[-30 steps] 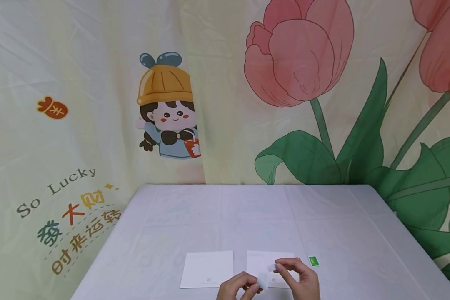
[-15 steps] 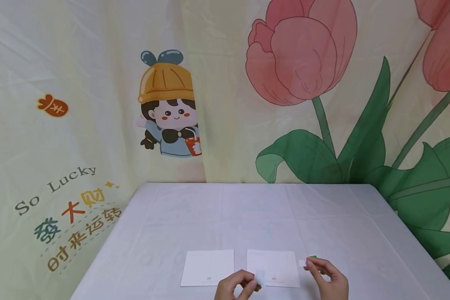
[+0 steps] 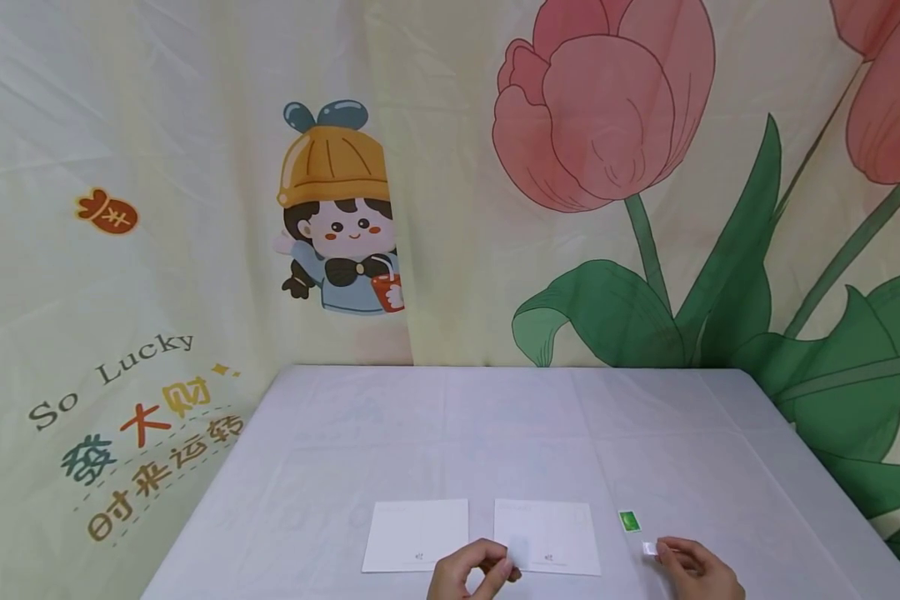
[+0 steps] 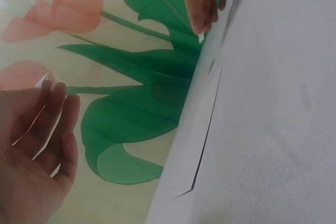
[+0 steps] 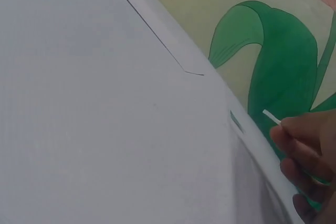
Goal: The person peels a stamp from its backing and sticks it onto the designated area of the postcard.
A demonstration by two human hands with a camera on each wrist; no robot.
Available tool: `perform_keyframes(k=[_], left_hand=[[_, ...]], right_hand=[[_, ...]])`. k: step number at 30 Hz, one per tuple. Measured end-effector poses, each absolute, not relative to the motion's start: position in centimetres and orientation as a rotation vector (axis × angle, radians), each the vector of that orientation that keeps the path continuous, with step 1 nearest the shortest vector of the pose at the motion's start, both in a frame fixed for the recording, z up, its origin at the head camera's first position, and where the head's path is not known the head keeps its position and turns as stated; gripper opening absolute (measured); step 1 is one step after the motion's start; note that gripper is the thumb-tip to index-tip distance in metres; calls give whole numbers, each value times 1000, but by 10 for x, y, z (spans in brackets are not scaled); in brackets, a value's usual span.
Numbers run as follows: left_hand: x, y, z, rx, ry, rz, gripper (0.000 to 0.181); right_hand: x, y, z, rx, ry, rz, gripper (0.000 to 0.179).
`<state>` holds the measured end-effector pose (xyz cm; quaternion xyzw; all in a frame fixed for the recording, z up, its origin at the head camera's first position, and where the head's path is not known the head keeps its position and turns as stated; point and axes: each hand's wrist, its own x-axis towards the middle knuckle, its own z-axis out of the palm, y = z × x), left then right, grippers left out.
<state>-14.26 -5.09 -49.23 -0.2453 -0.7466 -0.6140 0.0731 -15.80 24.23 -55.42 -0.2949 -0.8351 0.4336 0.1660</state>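
In the head view my left hand (image 3: 471, 571) pinches a thin see-through piece of plastic film (image 3: 520, 553) over the near left corner of the right-hand white card (image 3: 543, 529). The same film (image 4: 43, 80) shows as a clear tip at the fingertips in the left wrist view. My right hand (image 3: 701, 570) pinches a small white stamp-sized paper piece (image 3: 650, 549) between thumb and forefinger, above the table to the right of the cards. Seen edge-on in the right wrist view, the paper piece (image 5: 271, 117) is thin. A green stamp (image 3: 629, 522) lies just beyond it.
A second white card (image 3: 415, 533) lies to the left, a narrow gap from the first; both carry a small print near the bottom. White cloth covers the table (image 3: 450, 442). Behind its far edge hangs a curtain (image 3: 450, 192) with tulips and a cartoon figure.
My right hand has moved rightward with the white paper piece, from over the right-hand card, past the green stamp, to the stamp's near right. My left hand stays almost in place with the film.
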Motion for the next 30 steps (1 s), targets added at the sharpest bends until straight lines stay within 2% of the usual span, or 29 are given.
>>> perform_keyframes(k=[13, 30], left_hand=[[-142, -50, -489, -696, -2247, -1889, 11], [-140, -50, -486, -683, -2254, -1903, 11]], right_hand=[[-164, 247, -567, -881, -2573, 899, 13], [-162, 251, -565, -890, -2687, 724, 14]])
